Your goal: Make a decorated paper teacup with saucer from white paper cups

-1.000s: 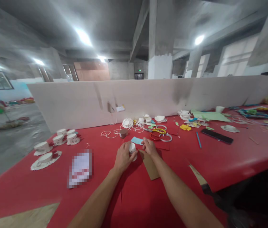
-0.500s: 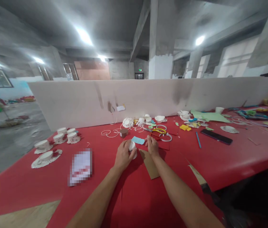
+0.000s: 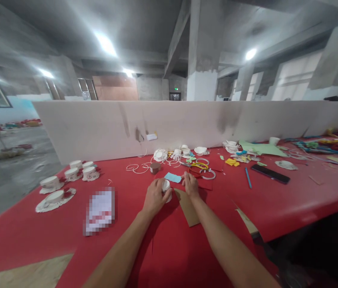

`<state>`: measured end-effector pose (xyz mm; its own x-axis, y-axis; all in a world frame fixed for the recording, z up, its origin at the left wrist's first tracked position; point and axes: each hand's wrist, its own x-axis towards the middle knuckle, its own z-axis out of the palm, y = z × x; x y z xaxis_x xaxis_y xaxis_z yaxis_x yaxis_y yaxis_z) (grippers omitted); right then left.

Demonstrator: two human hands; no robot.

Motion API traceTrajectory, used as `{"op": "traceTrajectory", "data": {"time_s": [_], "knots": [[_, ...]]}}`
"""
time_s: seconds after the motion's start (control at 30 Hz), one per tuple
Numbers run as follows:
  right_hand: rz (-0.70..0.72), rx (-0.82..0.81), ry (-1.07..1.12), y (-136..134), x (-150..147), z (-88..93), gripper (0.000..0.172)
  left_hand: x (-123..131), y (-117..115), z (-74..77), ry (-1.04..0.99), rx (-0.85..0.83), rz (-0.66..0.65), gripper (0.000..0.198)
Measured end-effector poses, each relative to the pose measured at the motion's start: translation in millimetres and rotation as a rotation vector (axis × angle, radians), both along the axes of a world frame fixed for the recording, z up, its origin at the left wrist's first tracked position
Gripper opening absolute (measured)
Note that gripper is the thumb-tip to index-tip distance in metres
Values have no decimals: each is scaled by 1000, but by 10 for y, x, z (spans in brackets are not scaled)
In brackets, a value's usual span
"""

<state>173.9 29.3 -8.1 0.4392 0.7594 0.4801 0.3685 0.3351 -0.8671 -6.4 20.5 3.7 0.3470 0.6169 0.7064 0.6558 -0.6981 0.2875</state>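
Note:
My left hand (image 3: 156, 196) is wrapped round a small white paper cup (image 3: 166, 185) at the middle of the table, its lower part mostly hidden by the fingers. Just beyond the cup lies a light blue strip of paper (image 3: 173, 177). The fingers of my right hand (image 3: 191, 185) are pinched together at the strip's right end; whatever is between them is too small to make out. Below that hand, a brown card (image 3: 188, 209) rests on the red table covering (image 3: 169, 256), partly under my right wrist.
Behind the hands are a brown tape roll (image 3: 155, 168), yellow-handled scissors (image 3: 200, 165) and white cord loops (image 3: 136, 168). Several cups on saucers (image 3: 55, 196) stand at left. A blue pen (image 3: 248, 177) and phone (image 3: 270, 174) lie at right. A pale partition (image 3: 181, 124) borders the back.
The view has shifted slightly. Both hands keep nearly the same places by the cup and the blue paper strip, with only small finger movement.

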Motion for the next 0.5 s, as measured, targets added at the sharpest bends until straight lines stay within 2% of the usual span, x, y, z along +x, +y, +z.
{"op": "traceTrajectory", "data": {"time_s": [0.17,0.5], "knots": [[-2,-2,14,17,-7,-6,49,6,-17,19,-2,30,-15,34],[-41,12,2,-30,-20,46,49,0,-12,32,-101,121,24,45]]}}
